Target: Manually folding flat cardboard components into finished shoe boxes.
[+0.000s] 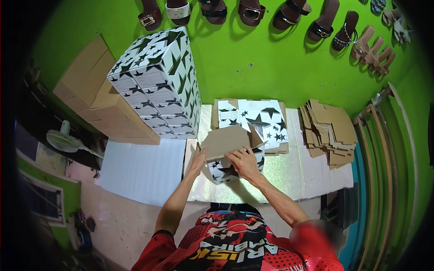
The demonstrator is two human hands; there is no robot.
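Observation:
A partly folded cardboard shoebox (pixel 226 141) stands on the pale table in front of me. Its upper flaps show plain brown, while its near side is white with black stars. My left hand (pixel 198 160) grips the box's left edge, its fingers partly hidden. Across the right part of the brown flap, my right hand (pixel 243 161) bends its fingers over the front edge and holds it. Just behind the box lies a stack of flat star-printed cardboard sheets (pixel 266 119).
A tall stack of finished star-printed boxes (pixel 167 86) rises at the left, beside large brown cartons (pixel 108 101). Flat brown cardboard blanks (pixel 332 131) are piled at the right. Sandals (pixel 251 12) hang along the green wall. A fan (pixel 63 137) stands at far left.

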